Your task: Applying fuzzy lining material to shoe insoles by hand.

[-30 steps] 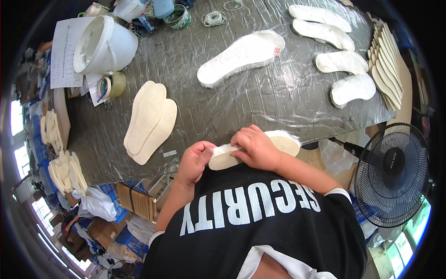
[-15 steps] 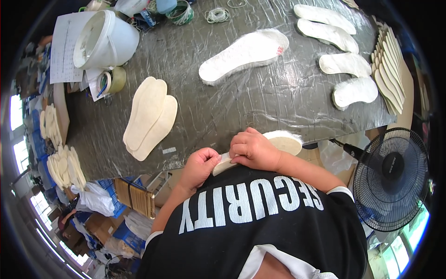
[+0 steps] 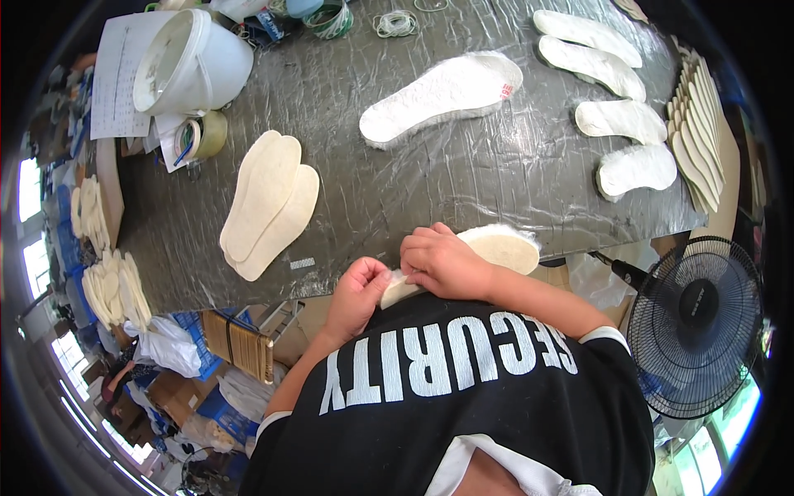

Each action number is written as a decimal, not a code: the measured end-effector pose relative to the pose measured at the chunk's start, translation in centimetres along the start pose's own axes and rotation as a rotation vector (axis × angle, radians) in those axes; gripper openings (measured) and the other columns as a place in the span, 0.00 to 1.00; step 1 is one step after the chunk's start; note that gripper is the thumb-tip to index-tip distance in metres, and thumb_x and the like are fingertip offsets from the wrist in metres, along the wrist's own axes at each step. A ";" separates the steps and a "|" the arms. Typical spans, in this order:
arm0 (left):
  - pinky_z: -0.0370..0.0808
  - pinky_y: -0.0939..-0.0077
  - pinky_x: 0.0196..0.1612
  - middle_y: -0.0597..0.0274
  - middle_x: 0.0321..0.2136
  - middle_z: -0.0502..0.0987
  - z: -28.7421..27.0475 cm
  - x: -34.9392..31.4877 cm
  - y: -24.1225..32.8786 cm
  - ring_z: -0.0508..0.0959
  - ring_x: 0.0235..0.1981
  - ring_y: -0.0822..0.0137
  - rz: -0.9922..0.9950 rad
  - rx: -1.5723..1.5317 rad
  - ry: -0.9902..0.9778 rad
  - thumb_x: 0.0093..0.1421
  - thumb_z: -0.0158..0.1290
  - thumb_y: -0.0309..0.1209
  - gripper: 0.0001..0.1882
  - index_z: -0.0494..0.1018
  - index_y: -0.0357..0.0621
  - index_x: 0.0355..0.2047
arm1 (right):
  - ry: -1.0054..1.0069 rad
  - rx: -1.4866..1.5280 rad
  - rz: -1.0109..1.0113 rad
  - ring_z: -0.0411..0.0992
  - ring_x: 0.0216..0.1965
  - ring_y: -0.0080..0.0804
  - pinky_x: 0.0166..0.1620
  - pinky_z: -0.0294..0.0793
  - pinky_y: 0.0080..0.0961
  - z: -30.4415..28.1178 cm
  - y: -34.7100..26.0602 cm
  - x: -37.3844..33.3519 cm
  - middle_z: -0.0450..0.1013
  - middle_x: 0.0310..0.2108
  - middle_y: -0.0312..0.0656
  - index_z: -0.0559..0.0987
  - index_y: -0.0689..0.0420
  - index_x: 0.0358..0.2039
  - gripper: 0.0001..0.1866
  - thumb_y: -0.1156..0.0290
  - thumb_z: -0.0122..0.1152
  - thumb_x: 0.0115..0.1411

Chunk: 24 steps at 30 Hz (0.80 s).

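Insole (image 3: 506, 250), middle hidden by right hand (image 3: 447, 263); left hand (image 3: 358, 293) pinching end.

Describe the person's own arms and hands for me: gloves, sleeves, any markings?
The left hand and right hand wear no gloves, and I see no watch. The forearms are bare below short black sleeves edged in white. The black shirt has a white collar and large white lettering.
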State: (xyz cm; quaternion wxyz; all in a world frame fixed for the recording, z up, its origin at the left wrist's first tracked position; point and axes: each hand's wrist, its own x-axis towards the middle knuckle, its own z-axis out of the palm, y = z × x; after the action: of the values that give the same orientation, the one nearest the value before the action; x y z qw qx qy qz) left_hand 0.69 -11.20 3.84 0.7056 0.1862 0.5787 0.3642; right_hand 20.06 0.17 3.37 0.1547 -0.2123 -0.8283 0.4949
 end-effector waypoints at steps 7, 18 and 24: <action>0.71 0.76 0.41 0.63 0.37 0.76 0.6 0.0 1.4 0.74 0.37 0.73 0.187 0.359 0.013 0.56 0.62 0.33 0.17 0.72 0.37 0.42 | -0.049 0.065 0.088 0.69 0.41 0.36 0.44 0.63 0.34 0.7 1.3 0.7 0.71 0.31 0.35 0.76 0.53 0.27 0.05 0.69 0.64 0.51; 0.70 0.82 0.31 0.67 0.24 0.76 1.3 0.5 1.3 0.72 0.26 0.79 0.052 0.540 0.123 0.53 0.65 0.32 0.13 0.76 0.36 0.32 | -0.082 0.105 0.179 0.70 0.43 0.40 0.45 0.64 0.37 1.6 2.0 0.9 0.73 0.33 0.39 0.75 0.55 0.30 0.04 0.69 0.56 0.58; 0.73 0.82 0.36 0.65 0.32 0.78 -0.5 0.6 -0.8 0.75 0.32 0.78 0.234 0.270 0.087 0.56 0.63 0.37 0.20 0.73 0.34 0.41 | 0.017 0.107 0.247 0.72 0.40 0.46 0.43 0.66 0.40 1.6 2.4 1.0 0.73 0.32 0.43 0.73 0.57 0.30 0.06 0.68 0.55 0.58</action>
State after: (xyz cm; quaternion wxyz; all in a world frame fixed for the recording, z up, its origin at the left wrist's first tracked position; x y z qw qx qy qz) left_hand 0.51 -11.39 2.76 0.6011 0.3293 0.6269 0.3704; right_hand 18.93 0.50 0.58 0.1109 -0.3082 -0.7668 0.5520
